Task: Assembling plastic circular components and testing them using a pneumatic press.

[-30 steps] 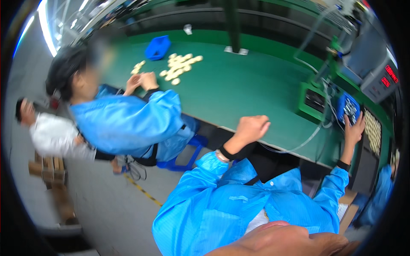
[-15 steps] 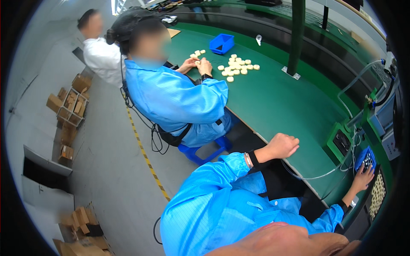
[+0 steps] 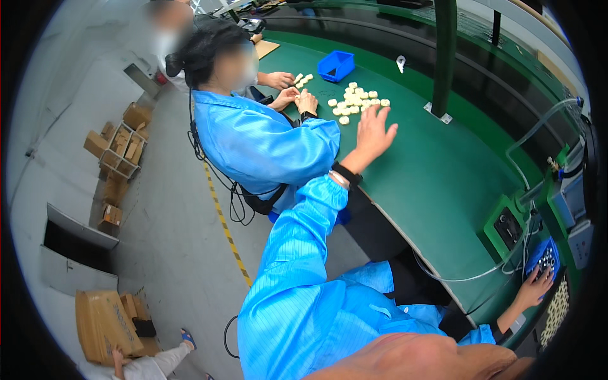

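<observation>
Two hands, two spots. Your left hand is stretched across the green table to the near right edge of the loose cream pieces; fingers apart, nothing seen in them. Can't tell if a fingertip touches one.

Your right hand is at the near blue bin, fingers bent over its near edge. Can't tell if they're pinching anything.

Step in hand, my read: left-hand reach at the pile, right hand staying at the bin side. A pick from there would call for lowering the left fingers and closing on one piece without scattering its neighbours. Mind the co-worker's hands, just left of the pile.

Containers: near blue bin has small dark and silvery parts, metal by the look. Far blue bin sits behind the pile; dark patch inside, contents unclear. Dark tray at your lower right carries small cream bits packed close; too blurred to say if they match the pile.
</observation>
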Demonstrator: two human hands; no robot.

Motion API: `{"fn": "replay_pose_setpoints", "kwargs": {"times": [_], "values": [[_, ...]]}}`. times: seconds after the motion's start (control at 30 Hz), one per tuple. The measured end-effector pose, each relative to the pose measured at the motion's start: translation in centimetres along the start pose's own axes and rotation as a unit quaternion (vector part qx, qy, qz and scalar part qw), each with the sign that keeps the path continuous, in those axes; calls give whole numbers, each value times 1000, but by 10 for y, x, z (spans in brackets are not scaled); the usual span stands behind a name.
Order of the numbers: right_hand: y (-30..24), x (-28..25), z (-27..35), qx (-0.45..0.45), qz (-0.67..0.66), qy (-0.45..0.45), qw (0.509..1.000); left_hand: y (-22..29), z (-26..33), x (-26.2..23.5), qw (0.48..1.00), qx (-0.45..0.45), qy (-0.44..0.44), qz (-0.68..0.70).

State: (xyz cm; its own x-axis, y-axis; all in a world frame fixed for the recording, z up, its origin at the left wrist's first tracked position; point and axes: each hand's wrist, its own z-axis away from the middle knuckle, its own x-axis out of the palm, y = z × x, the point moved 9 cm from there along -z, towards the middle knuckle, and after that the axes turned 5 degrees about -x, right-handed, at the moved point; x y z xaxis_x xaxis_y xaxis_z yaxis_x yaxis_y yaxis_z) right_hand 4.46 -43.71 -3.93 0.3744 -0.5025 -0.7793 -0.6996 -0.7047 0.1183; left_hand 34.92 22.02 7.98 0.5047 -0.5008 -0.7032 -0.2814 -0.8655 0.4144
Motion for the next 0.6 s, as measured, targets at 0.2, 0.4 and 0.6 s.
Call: {"fn": "replay_pose_setpoints", "kwargs": {"times": [0.2, 0.4, 0.6], "values": [[20, 17, 9, -29, -65, -14, 997, -91, -49, 30, 980, -141, 4, -142], [-10, 3, -3, -20, 16, -110, 994, -145, -68, 34, 938, -297, -17, -179], [1, -4, 3, -47, -44, -28, 998, -174, -69, 42, 905, -379, -82, -173]]}}
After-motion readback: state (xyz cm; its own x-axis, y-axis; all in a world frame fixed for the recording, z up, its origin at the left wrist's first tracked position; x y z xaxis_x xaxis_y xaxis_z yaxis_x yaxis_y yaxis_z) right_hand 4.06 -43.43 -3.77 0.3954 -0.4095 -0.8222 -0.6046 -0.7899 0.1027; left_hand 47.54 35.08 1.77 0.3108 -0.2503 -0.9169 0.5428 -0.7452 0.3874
